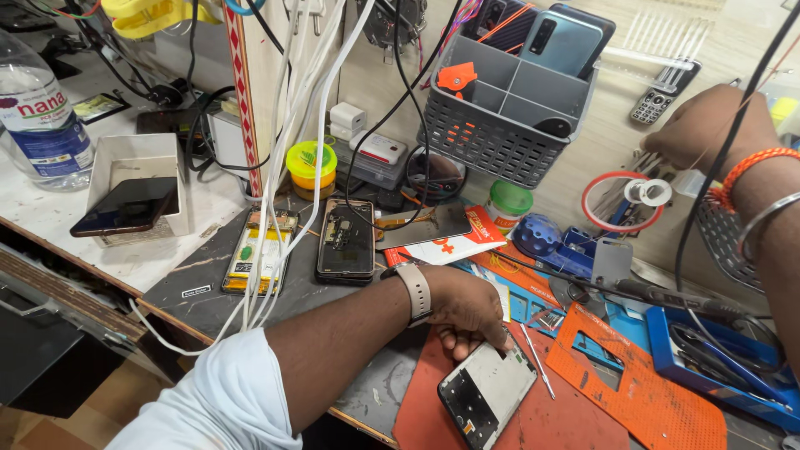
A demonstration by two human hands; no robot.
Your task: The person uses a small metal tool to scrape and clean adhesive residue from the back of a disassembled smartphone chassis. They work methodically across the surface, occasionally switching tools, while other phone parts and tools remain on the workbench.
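Observation:
My left hand (468, 310) rests on the red work mat (575, 417), fingers pressing the top edge of an opened phone (486, 392) that lies back-up with its silver inner frame showing. A watch with a beige strap is on that wrist. My right hand (704, 125) reaches up to the right, fingers among the tools hanging in a wall rack (658, 162); what it grips is hidden. An orange thread band and metal bangle circle that wrist. A thin metal pick (537, 360) lies just right of the phone.
Two more opened phones (345, 242) lie on a dark mat behind my left arm. A grey basket (508, 112) holds phones. An orange stencil (642, 379), blue tool tray (717, 367), white cables (287, 150), a water bottle (42, 108) and a white box (137, 183) crowd the bench.

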